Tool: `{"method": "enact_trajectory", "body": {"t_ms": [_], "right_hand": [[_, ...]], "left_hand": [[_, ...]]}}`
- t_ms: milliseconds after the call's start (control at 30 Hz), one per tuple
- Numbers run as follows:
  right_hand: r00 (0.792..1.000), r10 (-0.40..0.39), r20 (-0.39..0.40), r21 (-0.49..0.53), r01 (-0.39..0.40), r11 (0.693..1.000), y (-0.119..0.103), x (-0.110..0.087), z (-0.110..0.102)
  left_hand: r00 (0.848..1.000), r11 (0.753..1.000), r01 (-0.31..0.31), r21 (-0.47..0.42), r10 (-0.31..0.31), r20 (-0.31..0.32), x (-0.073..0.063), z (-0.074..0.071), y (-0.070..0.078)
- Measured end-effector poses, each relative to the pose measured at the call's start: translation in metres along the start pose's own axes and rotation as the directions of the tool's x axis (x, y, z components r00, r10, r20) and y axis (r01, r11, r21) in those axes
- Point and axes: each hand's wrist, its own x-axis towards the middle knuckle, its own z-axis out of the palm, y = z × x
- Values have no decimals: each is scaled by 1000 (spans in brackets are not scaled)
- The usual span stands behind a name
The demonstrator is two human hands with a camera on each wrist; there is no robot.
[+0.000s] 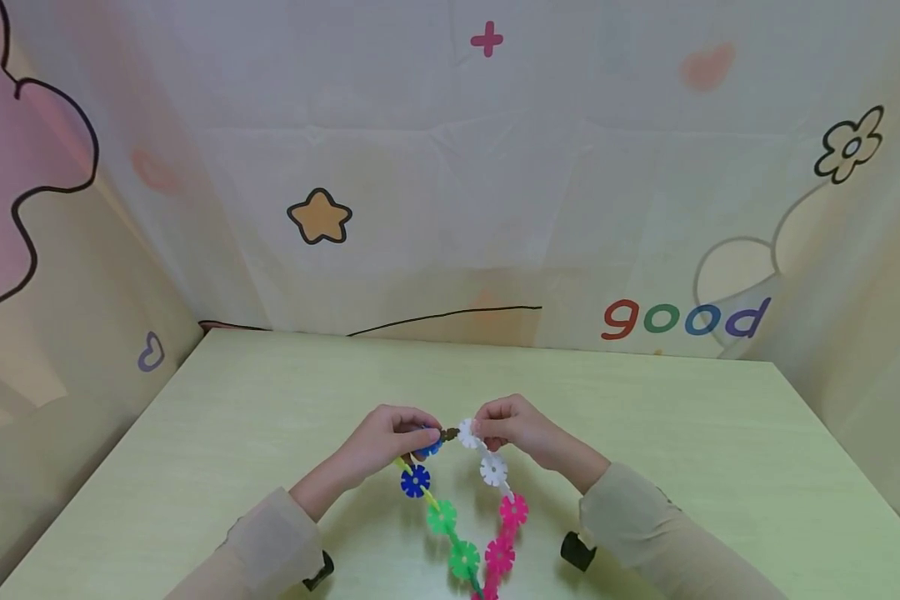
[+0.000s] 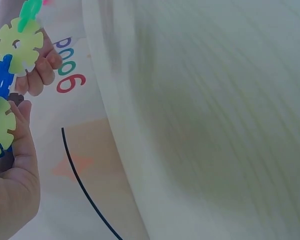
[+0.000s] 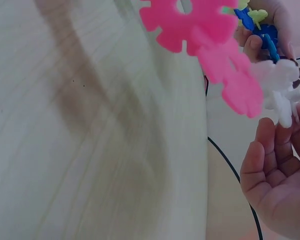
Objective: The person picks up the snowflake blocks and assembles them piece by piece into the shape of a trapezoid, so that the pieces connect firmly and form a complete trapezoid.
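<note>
A chain of notched plastic snowflake discs hangs in a loop between both hands. My left hand (image 1: 390, 440) pinches a blue disc (image 1: 430, 446) at one end, with a small brown disc (image 1: 450, 434) seen edge-on beside it. My right hand (image 1: 521, 429) pinches a white disc (image 1: 467, 433) close to the brown one. Down the left side run a dark blue disc (image 1: 416, 481), yellow pieces and green discs (image 1: 442, 517). Another white disc (image 1: 493, 469) and pink discs (image 1: 499, 555) go down the right side. The loop's lowest part leaves the head view.
The pale wooden table (image 1: 645, 417) lies under both forearms. A printed cloth backdrop (image 1: 435, 208) rises along its back and sides. Black straps (image 1: 577, 552) show at both wrists, below the sleeves (image 1: 660, 525).
</note>
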Motion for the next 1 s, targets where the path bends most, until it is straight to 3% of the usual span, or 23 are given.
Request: {"method": "enact_trajectory", "body": {"t_ms": [233, 733, 1000], "right_hand": [[999, -19, 40, -44, 21, 999, -1, -1, 1], [996, -28, 86, -74, 34, 997, 5, -1, 1], [997, -19, 75, -111, 28, 993, 6, 0, 4]], "left_hand": [[1000, 999, -6, 51, 5, 4, -1, 3, 1], [1000, 997, 7, 78, -7, -3, -4, 8, 6], [1000, 994, -1, 111, 1, 0, -3, 8, 2]]}}
